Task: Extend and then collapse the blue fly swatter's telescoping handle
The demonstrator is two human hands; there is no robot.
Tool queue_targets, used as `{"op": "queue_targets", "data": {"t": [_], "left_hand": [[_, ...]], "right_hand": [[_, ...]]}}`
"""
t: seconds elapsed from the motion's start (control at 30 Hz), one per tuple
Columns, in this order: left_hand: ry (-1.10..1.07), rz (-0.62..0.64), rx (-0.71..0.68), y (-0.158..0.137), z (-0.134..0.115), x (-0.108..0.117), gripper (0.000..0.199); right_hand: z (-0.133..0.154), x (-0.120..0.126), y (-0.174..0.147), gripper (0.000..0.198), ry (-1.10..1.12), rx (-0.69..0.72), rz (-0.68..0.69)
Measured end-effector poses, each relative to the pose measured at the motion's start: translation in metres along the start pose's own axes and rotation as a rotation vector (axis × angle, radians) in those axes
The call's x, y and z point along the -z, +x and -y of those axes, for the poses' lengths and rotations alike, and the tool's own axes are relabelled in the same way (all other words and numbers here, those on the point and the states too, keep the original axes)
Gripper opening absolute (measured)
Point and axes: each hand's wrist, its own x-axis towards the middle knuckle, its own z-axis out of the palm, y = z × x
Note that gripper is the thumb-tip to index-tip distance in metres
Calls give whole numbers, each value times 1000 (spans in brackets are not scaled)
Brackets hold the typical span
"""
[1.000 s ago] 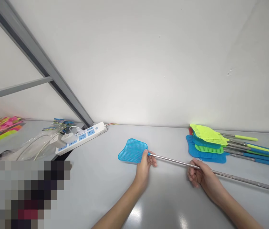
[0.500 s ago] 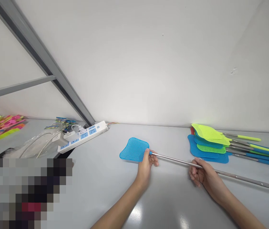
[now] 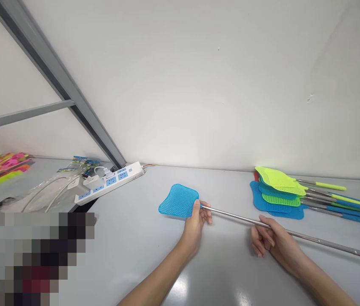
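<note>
A blue mesh fly swatter [image 3: 178,201] with a long metal telescopic rod lies across both my hands, its head pointing left. My left hand [image 3: 197,219] pinches it at the neck, where the blue head meets the rod, thumb on top. Farther along the rod, my right hand [image 3: 272,239] holds it between thumb and fingers, the lower fingers curled loosely below. Past that hand the rod runs out of the picture on the right, so its far end is hidden. Behind my right hand lies a pile of fly swatters [image 3: 278,187] in yellow, green and blue.
A white power strip [image 3: 116,180] with plugs and adapters rests on the grey table [image 3: 129,238] against a metal post [image 3: 87,123]. Left of it are plastic packaging [image 3: 36,193] and a heap of brightly coloured pieces [image 3: 3,168]. A wall rises behind the table. The lower left is pixelated.
The right hand's lower fingers have dropped slightly and loosened below the rod. My left hand keeps its pinch at the neck. The whole view has shifted a little.
</note>
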Motion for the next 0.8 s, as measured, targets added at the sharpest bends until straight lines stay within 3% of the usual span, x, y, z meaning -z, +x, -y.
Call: {"op": "queue_targets", "data": {"t": [0.8], "left_hand": [[16, 46, 5, -14, 8, -11, 31]], "right_hand": [[0, -6, 0, 50, 9, 55, -18]]}}
